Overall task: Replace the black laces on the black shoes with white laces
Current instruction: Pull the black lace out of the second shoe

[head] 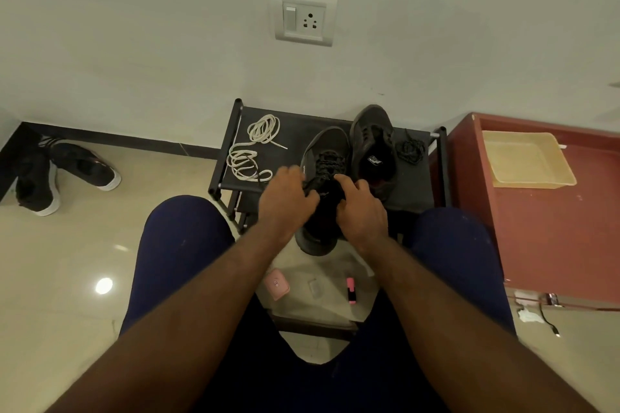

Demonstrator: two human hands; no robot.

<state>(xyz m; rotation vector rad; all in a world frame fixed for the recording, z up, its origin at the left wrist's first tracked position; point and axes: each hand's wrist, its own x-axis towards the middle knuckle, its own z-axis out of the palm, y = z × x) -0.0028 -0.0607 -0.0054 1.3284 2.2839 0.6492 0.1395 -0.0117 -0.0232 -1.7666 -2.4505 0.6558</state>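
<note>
Black shoe (323, 141), laced: left hand (288, 199) and right hand (361, 209) pinch its black lace (330, 161), seemingly for unthreading; white laces (250, 152) ready left of the grip.

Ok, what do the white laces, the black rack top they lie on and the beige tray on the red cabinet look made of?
White laces: woven textile, perhaps cotton or polyester, matte; they lie in flat, soft coils.
Rack top: looks like matte black fabric stretched between dark tubes; it shows no shine.
Tray: probably moulded plastic, beige with a dull sheen and a rounded rim.
</note>
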